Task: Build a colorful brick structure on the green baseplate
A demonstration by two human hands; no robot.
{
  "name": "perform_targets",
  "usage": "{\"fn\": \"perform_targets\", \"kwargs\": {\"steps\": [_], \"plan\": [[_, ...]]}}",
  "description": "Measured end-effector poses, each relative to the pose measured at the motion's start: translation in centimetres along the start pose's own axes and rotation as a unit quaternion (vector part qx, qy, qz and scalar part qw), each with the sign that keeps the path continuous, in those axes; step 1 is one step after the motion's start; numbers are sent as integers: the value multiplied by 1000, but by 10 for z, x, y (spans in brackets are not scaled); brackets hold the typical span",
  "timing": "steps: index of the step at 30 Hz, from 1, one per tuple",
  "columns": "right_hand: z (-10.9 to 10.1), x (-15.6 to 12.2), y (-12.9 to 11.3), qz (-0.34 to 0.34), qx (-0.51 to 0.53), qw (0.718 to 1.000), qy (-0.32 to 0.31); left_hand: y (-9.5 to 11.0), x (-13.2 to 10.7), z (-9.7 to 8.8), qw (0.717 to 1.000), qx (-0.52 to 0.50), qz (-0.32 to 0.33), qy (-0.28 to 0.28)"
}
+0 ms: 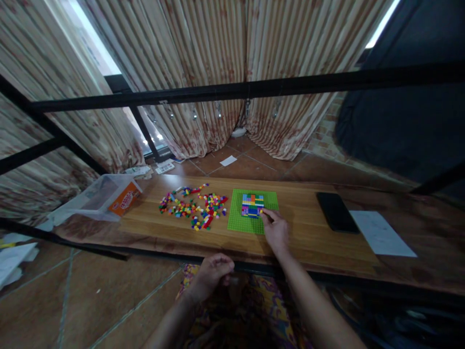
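My right hand [276, 230] reaches over the green baseplate [237, 226], thumb and fingers pinched on a small yellow building brick [261, 211]. That brick is at the right side of a low block of multicoloured bricks [253, 199] fixed on the plate; I cannot tell if it is pressed down. The near part of the block is purple and dark blue, and lighter colours lie behind. My left hand [214, 272] hovers in front of the table's near edge above my lap, fingers curled closed. Whatever may be inside them is hidden. Many loose bricks [210, 203] lie scattered left of the plate.
A clear plastic box [98, 194] with an orange label stands at the wooden table's [298, 242] left end. On the right lie a black phone or tablet [336, 212] and a white paper sheet [381, 233]. A black metal bar [218, 93] crosses beyond the table, before curtains.
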State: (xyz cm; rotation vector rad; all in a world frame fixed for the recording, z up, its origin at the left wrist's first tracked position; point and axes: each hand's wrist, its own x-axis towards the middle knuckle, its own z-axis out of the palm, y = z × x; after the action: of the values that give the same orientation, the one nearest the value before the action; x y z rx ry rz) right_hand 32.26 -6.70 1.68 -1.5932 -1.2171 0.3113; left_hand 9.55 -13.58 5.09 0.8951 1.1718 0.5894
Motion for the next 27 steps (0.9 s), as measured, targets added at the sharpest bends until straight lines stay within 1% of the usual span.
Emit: {"fn": "perform_targets", "kwargs": {"steps": [5, 8, 11, 17, 27], "plan": [[-3, 3, -5, -46, -85, 995, -16, -2, 1, -1, 1000, -2, -7, -3], [-3, 4, -7, -63, -108, 992, -26, -2, 0, -1, 1000, -1, -8, -1], [-4, 5, -7, -53, -105, 993, -30, -3, 1, -3, 1000, -5, -11, -1], [-5, 11, -8, 1, -71, 997, -37, -2, 1, -4, 1000, -9, -15, -1], [-7, 14, -14, -8, -149, 987, -53, -2, 1, -4, 1000, -1, 4, 3]]}}
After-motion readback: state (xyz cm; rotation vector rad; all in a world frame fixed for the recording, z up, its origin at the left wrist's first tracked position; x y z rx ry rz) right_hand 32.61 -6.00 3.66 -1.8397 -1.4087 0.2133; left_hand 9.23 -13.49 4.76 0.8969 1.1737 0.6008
